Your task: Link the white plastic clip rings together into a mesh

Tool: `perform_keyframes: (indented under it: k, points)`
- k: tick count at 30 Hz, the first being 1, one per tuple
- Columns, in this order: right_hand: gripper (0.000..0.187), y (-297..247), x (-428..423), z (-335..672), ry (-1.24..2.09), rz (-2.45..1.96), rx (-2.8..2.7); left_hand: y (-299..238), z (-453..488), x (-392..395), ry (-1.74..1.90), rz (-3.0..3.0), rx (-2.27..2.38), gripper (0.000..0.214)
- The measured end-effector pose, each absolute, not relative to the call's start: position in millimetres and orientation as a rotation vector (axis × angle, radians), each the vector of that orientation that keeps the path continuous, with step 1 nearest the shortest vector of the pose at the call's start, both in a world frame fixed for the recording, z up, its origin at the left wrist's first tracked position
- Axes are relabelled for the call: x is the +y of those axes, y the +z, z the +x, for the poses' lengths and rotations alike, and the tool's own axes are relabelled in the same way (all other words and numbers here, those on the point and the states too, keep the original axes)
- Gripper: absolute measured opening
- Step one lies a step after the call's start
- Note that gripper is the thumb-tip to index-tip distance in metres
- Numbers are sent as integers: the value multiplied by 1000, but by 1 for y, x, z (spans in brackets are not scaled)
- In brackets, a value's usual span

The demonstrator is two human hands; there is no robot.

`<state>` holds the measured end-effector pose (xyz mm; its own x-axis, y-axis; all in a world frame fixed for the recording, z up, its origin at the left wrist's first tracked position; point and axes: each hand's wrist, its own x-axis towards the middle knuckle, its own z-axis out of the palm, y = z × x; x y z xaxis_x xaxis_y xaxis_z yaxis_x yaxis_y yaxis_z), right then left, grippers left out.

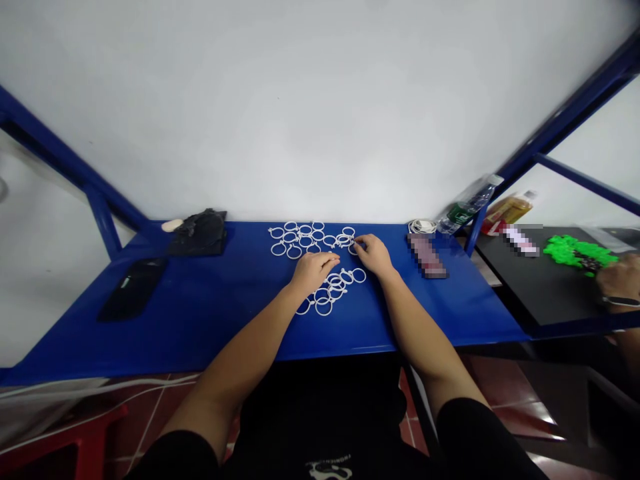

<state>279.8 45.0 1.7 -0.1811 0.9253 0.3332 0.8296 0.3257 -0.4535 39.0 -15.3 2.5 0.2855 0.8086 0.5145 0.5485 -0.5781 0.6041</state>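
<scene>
Many white plastic curtain rings, each with a small eyelet, lie on the blue table in two groups. The far group of rings [291,237] spreads beyond my hands; the near group of rings [323,307] overlaps in a pile, partly under my left hand. My left hand [314,271] is above the gap between the groups, fingers pressed together; a tiny pale bit shows at its fingertips, too small to name. My right hand [375,255] has thumb and fingers closed at the edge of a white ring [353,249] at the far group's right end.
On the blue table [200,320] lie a black pouch [205,233], a dark flat case [133,288], a blurred-out phone [427,255] and a coiled white cable [423,227]. A water bottle [470,205] leans by the blue frame. At right, another person's hand [620,280] is beside green pieces [575,250].
</scene>
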Motion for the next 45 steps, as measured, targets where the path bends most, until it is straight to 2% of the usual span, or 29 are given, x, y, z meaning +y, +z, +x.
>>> perform_keyframes:
  k: [5, 11, 15, 19, 24, 30, 33, 38, 45]
  points:
    - [36, 5, 41, 275, 170, -1623, -2163, 4, 38, -16, 1225, 2248, 1211, 23]
    - [32, 7, 40, 273, 153, -1639, -2237, 0, 41, -18, 1147, 2239, 1216, 22]
    - [22, 9, 41, 275, 143, -1660, -2190, -2, 42, -20, 1048, 2256, 1164, 25]
    - [19, 11, 41, 276, 145, -1707, -2176, 0, 43, -23, 956, 2221, 1112, 27]
    - [34, 11, 41, 276, 89, -1778, -2144, 4, 43, -24, 1017, 2229, 1151, 22]
    - [22, 11, 40, 277, 54, -1791, -2177, 1, 42, -19, 1111, 2233, 1237, 19]
    - [18, 10, 42, 277, 74, -1668, -2180, -1, 42, -17, 1149, 2233, 1265, 18]
    - [12, 17, 33, 265, 238, -1211, -2099, -1, 42, -15, 1173, 2221, 1320, 20]
    - [12, 33, 6, 237, 353, -773, -2162, 1, 41, -15, 1050, 2292, 1327, 15]
